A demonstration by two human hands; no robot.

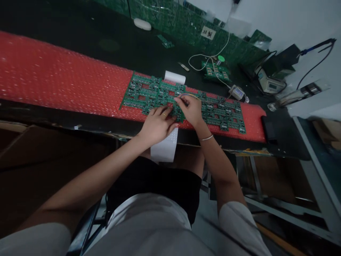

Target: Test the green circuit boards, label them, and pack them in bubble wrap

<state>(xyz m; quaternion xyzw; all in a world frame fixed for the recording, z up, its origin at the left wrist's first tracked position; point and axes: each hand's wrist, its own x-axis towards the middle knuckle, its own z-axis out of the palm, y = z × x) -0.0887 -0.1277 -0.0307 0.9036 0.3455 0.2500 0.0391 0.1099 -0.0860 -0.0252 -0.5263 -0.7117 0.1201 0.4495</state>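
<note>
Green circuit boards (141,92) lay flat on red bubble wrap (53,74), near bench edge. Both 2 hands on them.

Left hand (157,124) pressed boards, fingers loosely bent, gripping nothing. Right hand (190,110) pinched narrow beside thin yellow wire (192,95); contents too small to tell.

Judged best: left steadies, right works lightly, no flexing.

Boards rigid, studded, with cut-outs. Wrap soft, dimpled. White paper strip (166,147) hung over edge.

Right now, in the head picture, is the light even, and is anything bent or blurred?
Head view: the light is uneven, the wall at upper right washed out, the space under the bench dark; the wide lens seems to bow the red bubble wrap; left hand, right hand and circuit boards look fairly sharp.
</note>
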